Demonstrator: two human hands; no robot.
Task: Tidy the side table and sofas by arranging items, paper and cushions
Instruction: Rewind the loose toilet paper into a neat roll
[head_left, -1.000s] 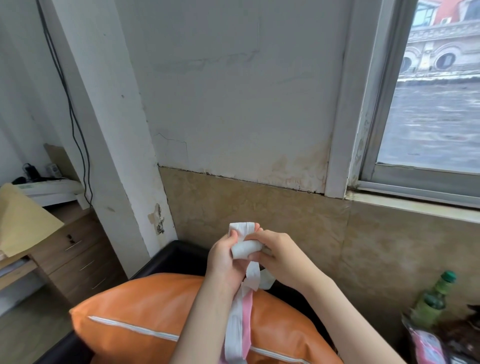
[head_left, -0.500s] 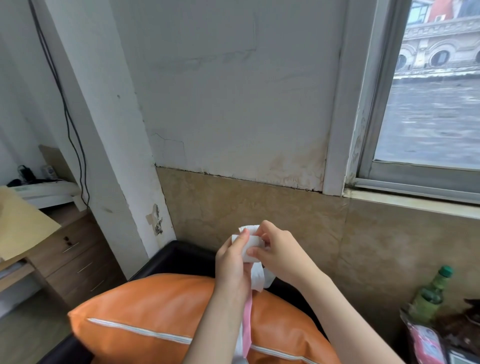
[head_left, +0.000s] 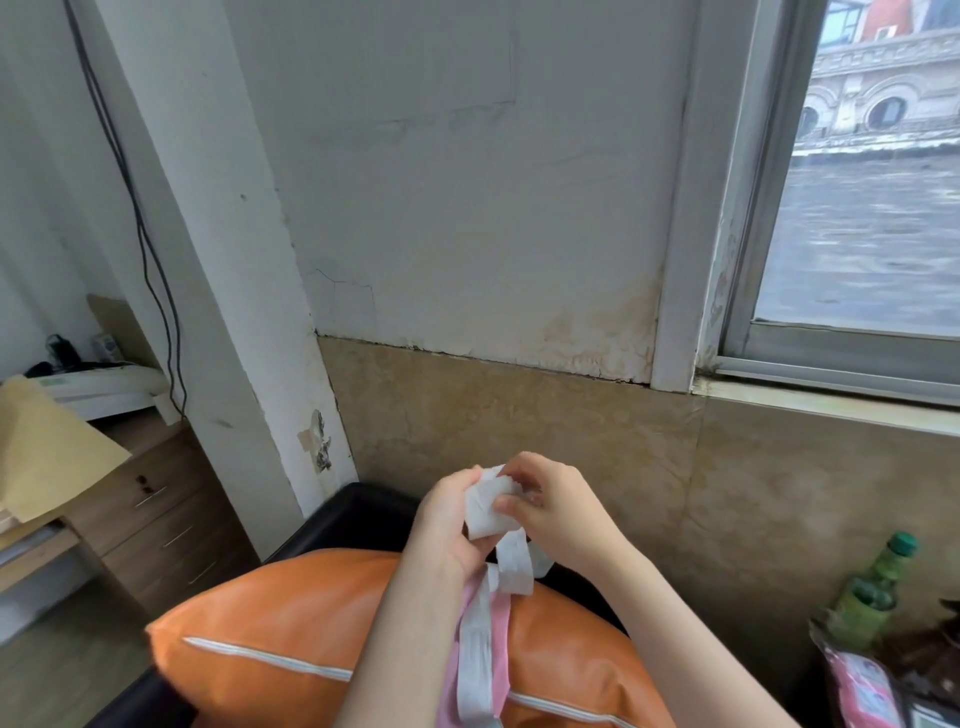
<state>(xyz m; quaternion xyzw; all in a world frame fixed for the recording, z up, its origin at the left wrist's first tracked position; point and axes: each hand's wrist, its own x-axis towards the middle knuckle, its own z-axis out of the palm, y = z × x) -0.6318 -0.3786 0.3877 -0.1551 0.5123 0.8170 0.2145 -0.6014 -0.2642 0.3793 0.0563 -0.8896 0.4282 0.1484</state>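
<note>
Both hands meet at lower centre of the frame, above the orange cushion (head_left: 291, 654). The left hand (head_left: 447, 525) grips a wad of white paper (head_left: 485, 506) from the left side, fingers curled round it. The right hand (head_left: 556, 504) pinches the same wad from the right, thumb and fingertips pressed on it. A white strip (head_left: 475, 660) hangs down from the wad, with a pink strip (head_left: 501, 644) beside it, across the cushion. The cushion lies on a black sofa (head_left: 358, 512) against the tiled wall. At lower right stands a green bottle (head_left: 872, 597), with a pink packet (head_left: 862, 691) just below it. At left, a wooden counter (head_left: 156, 499) carries a brown envelope (head_left: 47, 452).
</note>
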